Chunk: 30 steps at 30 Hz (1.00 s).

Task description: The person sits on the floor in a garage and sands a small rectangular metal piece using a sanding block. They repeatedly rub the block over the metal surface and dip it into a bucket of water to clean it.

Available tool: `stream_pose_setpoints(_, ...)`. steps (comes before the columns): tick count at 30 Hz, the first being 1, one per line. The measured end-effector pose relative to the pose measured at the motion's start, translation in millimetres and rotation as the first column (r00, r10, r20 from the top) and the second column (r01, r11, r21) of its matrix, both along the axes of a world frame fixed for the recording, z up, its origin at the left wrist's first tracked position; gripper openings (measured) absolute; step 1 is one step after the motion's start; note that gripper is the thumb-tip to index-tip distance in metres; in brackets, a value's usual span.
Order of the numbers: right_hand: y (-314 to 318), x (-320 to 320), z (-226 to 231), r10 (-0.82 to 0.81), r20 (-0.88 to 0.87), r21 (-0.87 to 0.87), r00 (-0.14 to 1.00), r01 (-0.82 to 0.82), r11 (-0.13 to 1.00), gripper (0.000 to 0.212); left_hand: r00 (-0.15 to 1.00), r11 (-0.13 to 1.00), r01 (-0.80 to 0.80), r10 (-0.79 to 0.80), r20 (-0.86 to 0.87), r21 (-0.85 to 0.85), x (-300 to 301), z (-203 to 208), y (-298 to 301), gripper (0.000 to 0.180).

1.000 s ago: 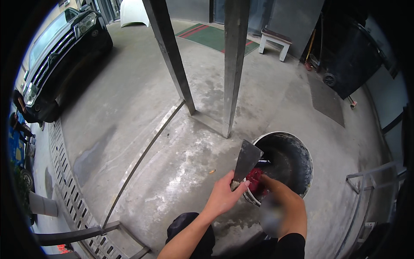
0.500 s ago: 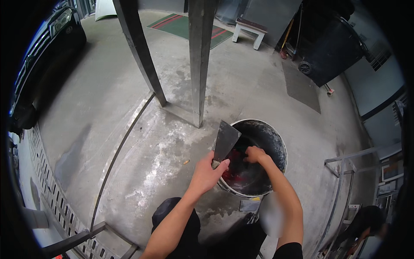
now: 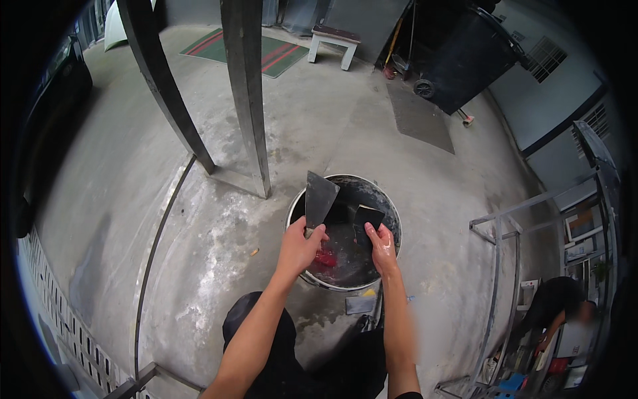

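Note:
A round bucket point(image 3: 393, 201) with a pale rim and dark inside stands on the floor in front of me, with dark liquid and something red point(image 3: 325, 258) at its bottom. Over its left side my left hand point(image 3: 302, 243) grips a putty knife point(image 3: 320, 199), its dark, flared blade pointing up and away. My right hand point(image 3: 382, 247), wet and shiny, is above the bucket's right part. Between its thumb and fingers it pinches a small black rectangular sheet point(image 3: 369, 217) with a light edge, like folded sandpaper. The two hands are apart.
A grey flat block point(image 3: 360, 305) lies by the bucket's near side. Beyond stand metal posts point(image 3: 242, 100), a low bench point(image 3: 334, 45) and a black wheeled bin point(image 3: 465, 63). At right is a metal frame point(image 3: 497, 266), with another person point(image 3: 555, 299) behind it.
My right hand has come up out of the bucket, now showing the black sheet. My left hand still holds the putty knife. The view has shifted right, so the surroundings sit further left.

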State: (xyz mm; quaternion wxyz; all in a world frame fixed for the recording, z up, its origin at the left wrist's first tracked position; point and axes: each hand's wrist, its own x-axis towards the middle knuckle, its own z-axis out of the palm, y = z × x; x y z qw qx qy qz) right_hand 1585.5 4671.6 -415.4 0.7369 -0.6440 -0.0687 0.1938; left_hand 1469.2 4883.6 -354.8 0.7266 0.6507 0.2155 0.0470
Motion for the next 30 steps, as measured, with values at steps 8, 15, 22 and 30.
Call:
stream_pose_setpoints(8, -12, -25, 4, 0.066, -0.348, 0.618, 0.935, 0.176, 0.767, 0.026, 0.986, 0.985, 0.164, -0.165, -0.011, -0.056, 18, -15, -11, 0.021)
stream_pose_setpoints(15, -24, -42, 34, 0.176, -0.354, 0.824, 0.918, 0.217, 0.524, 0.043, 0.923, 0.925, 0.377, -0.379, -0.068, -0.043, 24, -19, -31, 0.022)
stream_pose_setpoints(22, -59, -42, 40, -0.183, -0.117, 0.160, 0.976, 0.201, 0.967, 0.044, 0.865, 0.875, 0.480, -0.484, -0.132, -0.060, 25, -23, -54, 0.025)
stream_pose_setpoints(30, -73, -52, 33, -0.435, 0.224, -0.211, 0.872, 0.479, 0.852, 0.026, 0.744, 0.733, 0.645, -0.667, -0.042, -0.217, 21, -32, -82, 0.018)
